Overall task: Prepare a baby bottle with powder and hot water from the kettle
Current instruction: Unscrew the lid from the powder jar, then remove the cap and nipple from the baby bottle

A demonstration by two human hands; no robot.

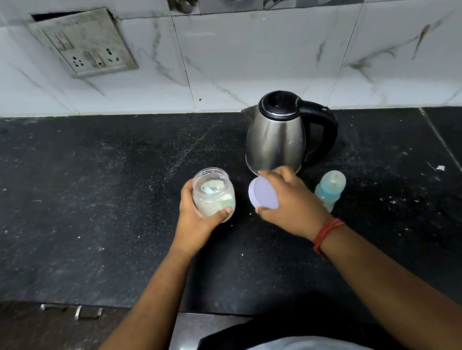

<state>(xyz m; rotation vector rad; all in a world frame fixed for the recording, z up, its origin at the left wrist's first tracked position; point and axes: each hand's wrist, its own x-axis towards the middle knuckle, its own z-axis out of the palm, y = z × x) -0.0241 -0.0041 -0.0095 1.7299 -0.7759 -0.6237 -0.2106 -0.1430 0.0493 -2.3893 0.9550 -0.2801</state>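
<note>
Counter: dark speckled stone counter (82, 191) ran under both arms, with white marbled wall tiles (239, 58) behind it and a socket plate (85, 43) high on the wall at the left.
Left hand: left hand (197, 221) gripped the powder jar (213, 195); fingers curled round its far-left side, thumb pressed on the near front, so the jar sat between thumb and fingers.
Jar: open at the top, holding pale powder, and a green scoop (214, 189) lay inside, above the thumb.
Right hand: right hand (287, 197) held the white lid (263, 193) off the jar; fingertips pinched its far rim and the thumb its near rim, and the lid was tilted with its flat face toward the jar.
Kettle: steel kettle (277, 135) stood just beyond the right fingertips, lid closed, black handle pointing right.
Bottle: blue baby bottle (330, 189) stood just right of the right hand's knuckles, its teat seemingly on.
Task stage: I judged it early; powder not yet in the bottle.
Risk 1: right hand could knock the bottle over, because it stood so near the knuckles.
Risk 2: jar could tip and spill powder if the thumb grip loosened.
Risk 3: fingertips could brush the kettle wall, which may be hot.
</note>
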